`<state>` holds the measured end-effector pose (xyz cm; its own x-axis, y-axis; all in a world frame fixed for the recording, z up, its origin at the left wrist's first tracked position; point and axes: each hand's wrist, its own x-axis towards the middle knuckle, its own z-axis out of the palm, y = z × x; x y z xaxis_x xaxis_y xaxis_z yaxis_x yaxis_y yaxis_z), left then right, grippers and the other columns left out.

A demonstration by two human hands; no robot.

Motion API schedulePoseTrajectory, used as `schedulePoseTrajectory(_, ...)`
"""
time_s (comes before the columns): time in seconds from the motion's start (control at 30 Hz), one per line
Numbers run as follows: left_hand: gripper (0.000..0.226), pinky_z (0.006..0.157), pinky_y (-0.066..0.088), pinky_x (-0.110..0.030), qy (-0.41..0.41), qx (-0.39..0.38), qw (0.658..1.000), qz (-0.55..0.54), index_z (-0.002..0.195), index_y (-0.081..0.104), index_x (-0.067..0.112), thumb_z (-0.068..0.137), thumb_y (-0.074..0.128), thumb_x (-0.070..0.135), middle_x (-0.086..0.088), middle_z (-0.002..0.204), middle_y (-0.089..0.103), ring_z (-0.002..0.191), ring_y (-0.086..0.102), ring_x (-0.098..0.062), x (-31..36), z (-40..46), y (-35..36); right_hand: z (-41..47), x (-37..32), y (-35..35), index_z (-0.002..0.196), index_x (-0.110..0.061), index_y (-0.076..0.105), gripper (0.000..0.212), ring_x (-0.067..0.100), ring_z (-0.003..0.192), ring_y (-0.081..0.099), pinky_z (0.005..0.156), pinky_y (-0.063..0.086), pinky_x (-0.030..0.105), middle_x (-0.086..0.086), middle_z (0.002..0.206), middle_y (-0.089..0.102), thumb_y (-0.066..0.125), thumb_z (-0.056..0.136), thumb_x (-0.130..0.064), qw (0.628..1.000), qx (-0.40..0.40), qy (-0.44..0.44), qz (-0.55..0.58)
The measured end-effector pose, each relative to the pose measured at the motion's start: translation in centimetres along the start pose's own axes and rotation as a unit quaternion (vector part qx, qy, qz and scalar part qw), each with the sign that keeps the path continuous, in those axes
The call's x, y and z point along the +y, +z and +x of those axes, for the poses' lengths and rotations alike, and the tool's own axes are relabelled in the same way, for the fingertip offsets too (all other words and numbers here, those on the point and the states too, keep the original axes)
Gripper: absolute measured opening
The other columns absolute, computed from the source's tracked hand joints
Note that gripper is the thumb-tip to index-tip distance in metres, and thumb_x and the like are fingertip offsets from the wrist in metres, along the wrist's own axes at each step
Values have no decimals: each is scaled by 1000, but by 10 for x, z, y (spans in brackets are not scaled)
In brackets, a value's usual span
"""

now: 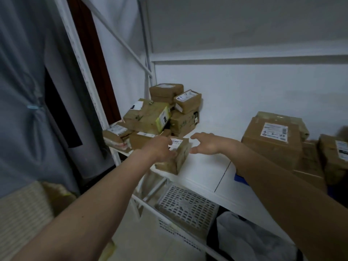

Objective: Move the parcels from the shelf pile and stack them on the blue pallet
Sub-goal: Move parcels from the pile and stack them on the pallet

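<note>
Parcels in the shelf pile (162,112) are mostly unmoved, while one small parcel (176,155) at the shelf (203,172) edge is gripped by the left hand (160,147), the right hand (206,144) spread beside it.

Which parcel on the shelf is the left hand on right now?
The small parcel at the shelf's front edge, apart from the pile. The left hand grips its near side; the right hand hovers open beside it.

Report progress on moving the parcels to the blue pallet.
Done: several parcels look stacked at right over a blue edge. In hand: left hand grips a small parcel; right hand open beside it. Left: the shelf pile.
</note>
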<state>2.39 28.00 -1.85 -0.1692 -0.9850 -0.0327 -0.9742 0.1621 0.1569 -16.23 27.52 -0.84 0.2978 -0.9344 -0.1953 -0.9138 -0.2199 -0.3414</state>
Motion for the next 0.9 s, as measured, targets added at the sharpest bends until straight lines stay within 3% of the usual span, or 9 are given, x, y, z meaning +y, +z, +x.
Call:
schedulePoseTrajectory(0.17, 56, 99, 39, -31, -14, 3, 999, -38, 138, 48, 22, 89, 59, 45, -1, 144, 45, 130, 43, -20, -28, 1, 8, 20, -24, 6, 141, -24, 36, 56, 30, 129, 33, 96, 33, 34, 9, 141, 39, 54, 91, -42, 1000, -9, -4, -11)
schedulePoseTrajectory(0.43, 52, 91, 41, -32, -15, -20, 999, -44, 135, 50, 23, 89, 59, 45, -3, 137, 50, 124, 47, -23, -61, 32, 20, 88, -31, 16, 139, -17, 36, 59, 32, 128, 33, 101, 33, 36, 13, 140, 39, 55, 91, -44, 1000, -10, 9, -23)
schedulePoseTrajectory(0.53, 34, 81, 45, -30, -5, -20, 999, -50, 114, 60, 18, 89, 59, 41, -4, 121, 57, 106, 54, -21, -69, 65, 18, 120, -29, 15, 139, -14, 36, 58, 31, 128, 36, 101, 32, 35, 13, 141, 40, 54, 92, -44, 1000, -14, 6, -18)
schedulePoseTrajectory(0.63, 18, 70, 41, -30, 32, -20, 999, -31, 88, 52, 21, 89, 57, 38, -4, 107, 61, 89, 53, -19, -71, 110, 15, 156, -24, 4, 135, -9, 45, 52, 30, 125, 44, 101, 34, 32, 14, 138, 48, 54, 93, -38, 1000, -4, -7, -7)
schedulePoseTrajectory(0.7, 18, 73, 44, -31, 58, -13, 998, -35, 98, 58, 22, 90, 56, 38, -2, 111, 61, 98, 57, -22, -69, 143, 10, 182, -17, -6, 131, -11, 50, 44, 26, 120, 47, 88, 33, 22, 11, 133, 51, 55, 93, -33, 1000, 19, -15, -2)
schedulePoseTrajectory(0.77, 34, 84, 48, -33, 64, -3, 995, -80, 118, 59, 23, 88, 60, 38, 0, 120, 60, 108, 57, -23, -65, 176, 3, 212, -7, -15, 128, -12, 50, 41, 25, 114, 49, 81, 30, 21, 10, 129, 53, 56, 92, -31, 998, 58, -12, -11)
schedulePoseTrajectory(0.83, 42, 89, 50, -37, 60, 1, 993, -106, 125, 55, 22, 86, 64, 37, -2, 122, 59, 108, 57, -22, -61, 208, -3, 242, 5, -22, 126, -9, 49, 41, 25, 108, 50, 83, 34, 27, 12, 125, 53, 55, 92, -31, 997, 75, 17, -16)
schedulePoseTrajectory(0.9, 45, 91, 49, -39, 57, 7, 992, -110, 125, 50, 20, 85, 66, 36, -4, 122, 57, 109, 56, -23, -58, 241, -6, 270, 17, -29, 133, -9, 43, 47, 31, 119, 45, 95, 36, 36, 14, 132, 48, 51, 94, -33, 995, 81, 46, -24)
